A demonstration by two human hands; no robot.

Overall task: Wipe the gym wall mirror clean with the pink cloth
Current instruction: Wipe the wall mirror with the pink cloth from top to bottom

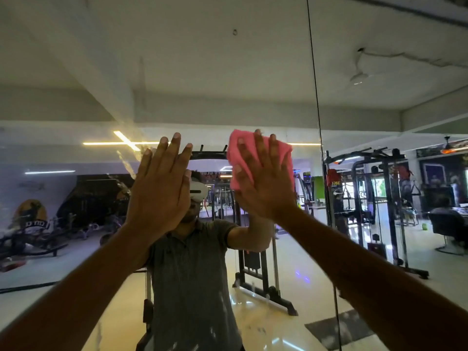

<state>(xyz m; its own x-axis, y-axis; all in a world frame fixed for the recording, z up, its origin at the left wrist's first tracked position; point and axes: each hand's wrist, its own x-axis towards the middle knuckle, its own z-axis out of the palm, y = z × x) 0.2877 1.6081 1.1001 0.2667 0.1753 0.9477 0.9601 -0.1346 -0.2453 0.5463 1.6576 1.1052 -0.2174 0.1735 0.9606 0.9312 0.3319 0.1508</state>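
The wall mirror (pixel 228 79) fills the view and reflects the gym and me. My right hand (pixel 263 181) lies flat with spread, straight fingers over the pink cloth (pixel 285 154), pressing it against the glass at head height. The cloth is bunched and shows above and to both sides of the fingers. My left hand (pixel 162 188) is raised beside it to the left, fingers straight and together, palm toward the glass; contact with the mirror cannot be told. Smears streak the glass (pixel 126 158) left of my left hand.
A dark vertical seam (pixel 319 138) between mirror panels runs just right of the cloth. More smudges mark the lower glass (pixel 220 310). Reflected in the mirror are a cable machine, racks, ceiling lights and a seated person at the far right.
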